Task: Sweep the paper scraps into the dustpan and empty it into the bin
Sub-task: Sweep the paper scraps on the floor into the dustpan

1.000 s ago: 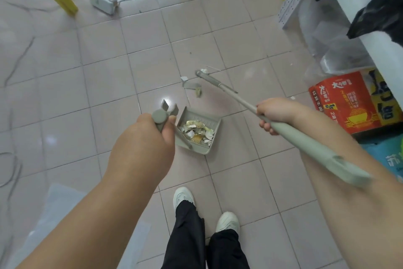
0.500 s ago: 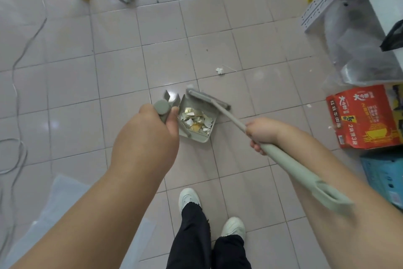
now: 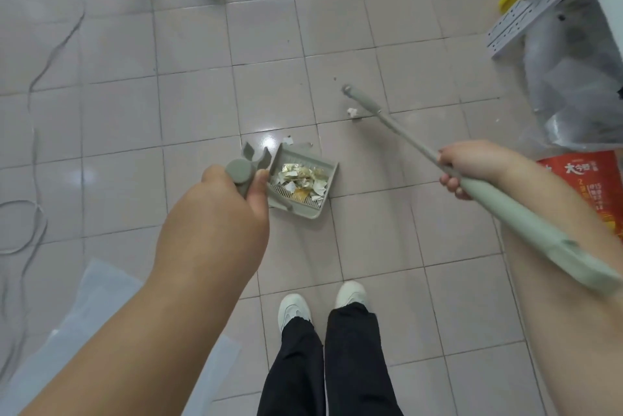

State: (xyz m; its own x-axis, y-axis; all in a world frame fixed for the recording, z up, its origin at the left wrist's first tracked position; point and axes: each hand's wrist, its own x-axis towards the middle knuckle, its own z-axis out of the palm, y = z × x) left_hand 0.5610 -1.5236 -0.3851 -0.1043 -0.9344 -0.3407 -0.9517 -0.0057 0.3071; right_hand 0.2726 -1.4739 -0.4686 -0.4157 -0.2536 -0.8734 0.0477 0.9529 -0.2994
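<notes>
Head view: left hand (image 3: 215, 213) grips dustpan (image 3: 301, 184) handle, right hand (image 3: 468, 166) grips blurred broom (image 3: 397, 130).

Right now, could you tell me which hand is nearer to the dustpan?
Left. The left hand grips the dustpan handle, right beside the tray; the right hand holds the broom well off to its right.

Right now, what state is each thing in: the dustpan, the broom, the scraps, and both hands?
dustpan: on the floor, holding scraps
broom: head lifted past a stray scrap
paper scraps: piled in the pan
stray scrap: loose on the tile
left hand: grips the dustpan handle
right hand: grips the broom handle
</notes>
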